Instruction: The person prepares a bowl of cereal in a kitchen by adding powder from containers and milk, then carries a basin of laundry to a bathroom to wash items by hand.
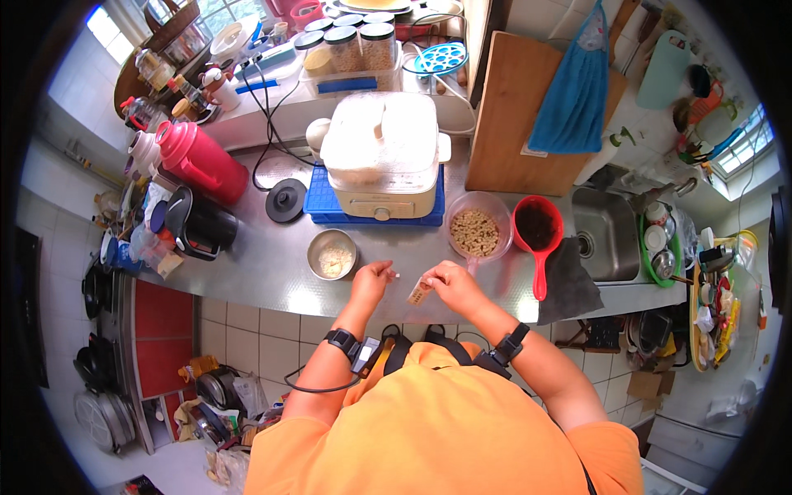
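Near the counter's [276, 256] close edge, the right hand [450, 285] pinches a printed packet [419, 291] by its end, its lettering too small to read; the left hand's [373, 280] nearly closed fingertips seem to hold a white scrap [397, 275]. Beyond, bowl [320, 243] left and tub [487, 201] right stand presumably for easy reach.

Two hands [371, 282] [456, 285] are hovering over the surface's [264, 264] front edge with one packet [419, 292]; one metal bowl [320, 244] and two handled containers [502, 224] [541, 276] are standing behind; one white appliance [381, 177] and one lid [285, 200] are sitting nearer the back edge.
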